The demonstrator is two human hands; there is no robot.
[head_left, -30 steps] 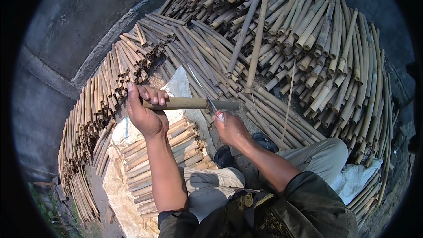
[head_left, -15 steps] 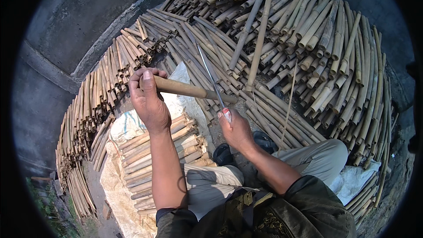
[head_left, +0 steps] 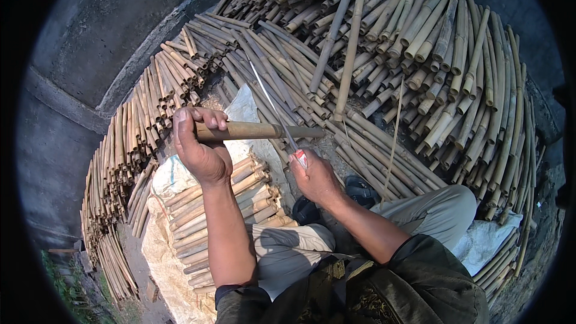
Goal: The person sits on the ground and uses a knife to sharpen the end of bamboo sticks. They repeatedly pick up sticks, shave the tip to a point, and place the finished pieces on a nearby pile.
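Observation:
My left hand [head_left: 203, 150] is closed around the left end of a short bamboo pole [head_left: 243, 131]. The pole lies nearly level in the air, its darker right end pointing away from that hand. In my right hand [head_left: 318, 178] is a long, thin-bladed knife [head_left: 264, 91], gripped by its handle, part of which shows red and white. The blade slants up and to the left and crosses the pole right of its middle. Whether the edge touches the bamboo I cannot tell.
Cut bamboo pieces [head_left: 222, 222] lie in a row on a pale sack [head_left: 159, 252] by my left leg. Stacked poles [head_left: 444, 72] rise at the right, and another long stack [head_left: 129, 138] lines the left. Two poles lean upright ahead, and a grey wall [head_left: 90, 36] stands behind.
My left hand has rolled, bringing its fingers over the top of the bamboo pole, which is now more level. The knife has swung left, and my right hand has shifted slightly left.

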